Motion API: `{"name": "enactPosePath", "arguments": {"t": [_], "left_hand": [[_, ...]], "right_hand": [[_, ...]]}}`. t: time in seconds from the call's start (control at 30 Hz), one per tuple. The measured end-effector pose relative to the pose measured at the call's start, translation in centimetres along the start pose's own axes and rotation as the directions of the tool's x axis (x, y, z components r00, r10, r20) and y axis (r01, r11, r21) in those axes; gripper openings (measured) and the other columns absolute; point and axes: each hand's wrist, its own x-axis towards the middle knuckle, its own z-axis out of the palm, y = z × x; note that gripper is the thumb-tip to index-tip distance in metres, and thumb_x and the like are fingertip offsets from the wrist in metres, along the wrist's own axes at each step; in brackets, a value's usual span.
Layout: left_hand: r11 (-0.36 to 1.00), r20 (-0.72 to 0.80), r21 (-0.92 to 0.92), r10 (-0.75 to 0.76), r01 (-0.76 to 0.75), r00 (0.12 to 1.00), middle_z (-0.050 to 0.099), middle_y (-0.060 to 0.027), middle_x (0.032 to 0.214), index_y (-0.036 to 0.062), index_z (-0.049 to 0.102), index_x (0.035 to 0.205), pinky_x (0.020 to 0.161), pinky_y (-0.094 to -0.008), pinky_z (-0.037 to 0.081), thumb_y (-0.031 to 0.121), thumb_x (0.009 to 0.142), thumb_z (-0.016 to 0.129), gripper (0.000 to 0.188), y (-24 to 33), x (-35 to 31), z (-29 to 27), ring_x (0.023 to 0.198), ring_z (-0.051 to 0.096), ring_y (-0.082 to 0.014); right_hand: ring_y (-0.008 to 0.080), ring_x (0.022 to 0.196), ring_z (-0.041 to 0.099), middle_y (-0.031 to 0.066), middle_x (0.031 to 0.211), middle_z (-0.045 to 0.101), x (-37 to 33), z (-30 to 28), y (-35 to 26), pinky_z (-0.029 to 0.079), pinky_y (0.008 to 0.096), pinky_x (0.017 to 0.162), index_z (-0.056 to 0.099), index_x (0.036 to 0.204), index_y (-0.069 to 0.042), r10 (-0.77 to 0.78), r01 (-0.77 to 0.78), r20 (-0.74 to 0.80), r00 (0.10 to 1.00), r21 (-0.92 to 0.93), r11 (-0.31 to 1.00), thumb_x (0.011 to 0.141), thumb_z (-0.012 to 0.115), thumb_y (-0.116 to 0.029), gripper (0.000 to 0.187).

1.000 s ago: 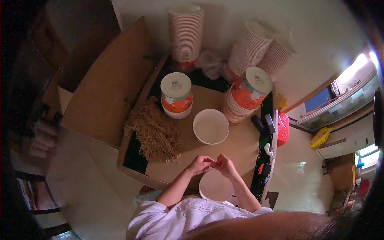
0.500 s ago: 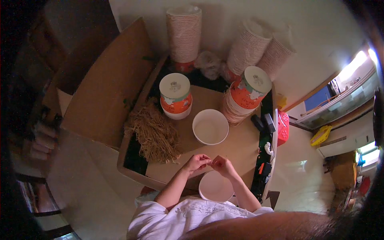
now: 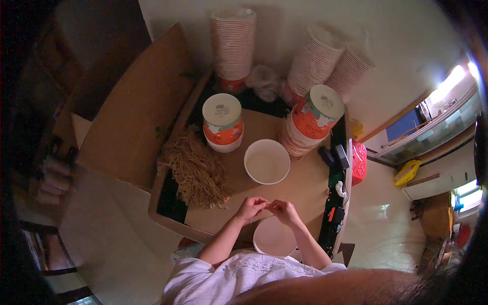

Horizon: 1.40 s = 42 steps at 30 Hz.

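Over the table's near edge, my left hand (image 3: 250,209) and my right hand (image 3: 284,212) meet with fingertips pinched together. Whatever lies between them is too small to make out. A thin pale strand seems to hang under the left hand. Just below the hands is a white round tub (image 3: 275,237), partly covered by my right forearm. Beyond them a second white tub (image 3: 267,161) stands with its mouth up. To the left lies a heap of brown, stringy, frayed strands (image 3: 195,173).
Orange printed paper tubs, upside down, top a short stack at left (image 3: 222,119) and another at right (image 3: 317,114). Tall stacks of cups (image 3: 234,46) line the wall. A cardboard flap (image 3: 137,112) rises at left. Small black devices (image 3: 335,157) lie along the right edge.
Both hands stay nearly in place, fingertips still together, with only slight finger shifts. The tubs and the brown heap have not moved.
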Motion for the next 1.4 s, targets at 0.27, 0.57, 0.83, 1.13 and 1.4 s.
{"name": "enactPosePath", "arguments": {"t": [0.27, 0.57, 0.83, 1.13, 1.4], "left_hand": [[0.664, -0.236, 0.661, 0.626, -0.350, 0.743, 0.057, -0.0101, 0.071, 0.0054, 0.055, 0.072, 0.057, -0.0360, 0.046, 0.010, 0.079, 0.054, 0.008, -1.9, 1.1, 2.4, 0.063, 0.057, -0.0268], [0.885, -0.296, 0.378, 0.393, -0.272, 0.870, 0.062, -0.0055, 0.068, 0.0029, 0.060, 0.077, 0.055, -0.0262, 0.046, 0.012, 0.078, 0.061, 0.010, -2.2, 2.3, 2.0, 0.059, 0.058, -0.0115], [0.883, -0.177, 0.368, 0.374, -0.291, 0.910, 0.063, -0.0054, 0.070, 0.0025, 0.061, 0.077, 0.058, -0.0266, 0.046, 0.011, 0.078, 0.061, 0.009, -2.3, 2.7, 1.0, 0.063, 0.058, -0.0115], [0.647, -0.178, 0.706, 0.554, -0.287, 0.813, 0.059, -0.0095, 0.069, 0.0054, 0.060, 0.072, 0.058, -0.0356, 0.045, 0.014, 0.075, 0.060, 0.009, -1.0, 1.4, 1.0, 0.065, 0.058, -0.0265], [0.562, 0.074, 0.608, 0.663, -0.561, 0.745, 0.062, -0.0089, 0.079, 0.0084, 0.063, 0.086, 0.074, -0.0355, 0.046, 0.014, 0.069, 0.066, 0.018, -1.9, 2.3, -0.7, 0.083, 0.059, -0.0244]], "right_hand": [[0.0174, 0.059, 0.059, 0.0091, 0.063, 0.058, 1.0, 1.1, 2.6, 0.045, 0.0312, 0.053, 0.060, 0.080, -0.004, -0.188, 0.138, -0.077, 0.979, -0.426, 0.894, 0.076, 0.052, -0.007, 0.009], [0.0058, 0.063, 0.052, 0.0013, 0.074, 0.058, 3.8, -2.7, 4.5, 0.041, 0.0184, 0.052, 0.060, 0.086, -0.002, 0.296, -0.506, 0.474, 0.829, 0.409, 0.760, 0.084, 0.056, -0.017, 0.015], [0.0060, 0.057, 0.050, -0.0003, 0.070, 0.055, 3.7, -2.0, 6.1, 0.041, 0.0176, 0.049, 0.059, 0.084, -0.003, 0.277, -0.564, 0.507, 0.816, 0.598, 0.569, 0.083, 0.058, -0.016, 0.013], [0.0039, 0.058, 0.049, -0.0003, 0.069, 0.056, 2.1, -2.5, 5.7, 0.037, 0.0159, 0.048, 0.062, 0.084, -0.002, 0.237, -0.466, 0.494, 0.837, 0.415, 0.781, 0.082, 0.058, -0.017, 0.015], [0.0069, 0.067, 0.054, 0.0002, 0.075, 0.059, 0.0, -2.9, 3.7, 0.043, 0.0196, 0.056, 0.062, 0.085, -0.002, 0.351, -0.563, 0.476, 0.806, 0.432, 0.705, 0.082, 0.060, -0.019, 0.017]]}}
